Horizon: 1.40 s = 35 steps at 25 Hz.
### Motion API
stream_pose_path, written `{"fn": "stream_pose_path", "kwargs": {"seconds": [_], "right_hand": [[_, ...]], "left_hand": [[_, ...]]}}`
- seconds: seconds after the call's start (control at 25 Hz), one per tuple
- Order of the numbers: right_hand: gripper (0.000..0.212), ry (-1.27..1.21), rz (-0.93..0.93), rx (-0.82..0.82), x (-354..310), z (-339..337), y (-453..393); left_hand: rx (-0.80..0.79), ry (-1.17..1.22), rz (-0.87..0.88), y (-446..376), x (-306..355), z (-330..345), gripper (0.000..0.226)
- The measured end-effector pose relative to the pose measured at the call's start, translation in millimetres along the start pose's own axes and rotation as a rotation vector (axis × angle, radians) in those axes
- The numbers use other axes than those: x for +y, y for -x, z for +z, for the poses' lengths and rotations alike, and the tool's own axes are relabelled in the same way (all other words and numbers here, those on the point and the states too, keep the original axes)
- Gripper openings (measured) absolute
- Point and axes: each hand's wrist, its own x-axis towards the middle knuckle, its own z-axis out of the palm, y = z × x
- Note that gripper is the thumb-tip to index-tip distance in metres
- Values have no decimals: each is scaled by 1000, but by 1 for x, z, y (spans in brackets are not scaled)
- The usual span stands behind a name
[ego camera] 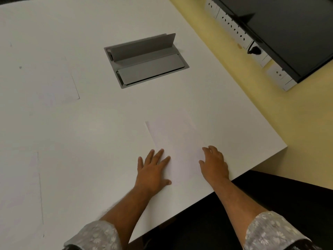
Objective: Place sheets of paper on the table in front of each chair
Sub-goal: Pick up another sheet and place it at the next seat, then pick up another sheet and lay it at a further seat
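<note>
head view: a sheet of paper (pixel 177 152) is pinned between the spread, flat left hand (pixel 153 170) and right hand (pixel 214 163). its long axis is seen running away from both palms, neither hand nearer.

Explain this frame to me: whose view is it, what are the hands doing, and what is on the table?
One picture, from a camera worn on a person's head, looking down at their own bare hands. No machine is involved. The left hand and right hand lie flat, fingers spread, on a sheet near the corner of a white table. Nothing is gripped. Two more sheets lie further left: one far, one near. A grey socket box with a raised lid is set into the tabletop.
</note>
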Motion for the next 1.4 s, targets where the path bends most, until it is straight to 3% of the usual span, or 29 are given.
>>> {"fn": "stream_pose_path", "kwargs": {"seconds": [0.28,0.52,0.68,0.88,1.12,1.4], "right_hand": [[65,-310,22,47,-17,-19,19],[55,-518,-159,83,-77,-46,93],[50,-570,-277,77,-113,-61,168],[43,-638,-436,34,-158,-70,256],[42,-654,-651,-14,-222,-68,355],[43,-602,-819,-77,-333,-27,459]], "left_hand": [[17,111,17,19,-11,-10,103],[163,348,-122,86,-11,-46,93],[356,495,-207,182,-18,-94,89],[491,460,-287,330,-46,-134,77],[580,387,-439,488,-98,-137,60],[677,399,-608,612,-184,-112,59]]}}
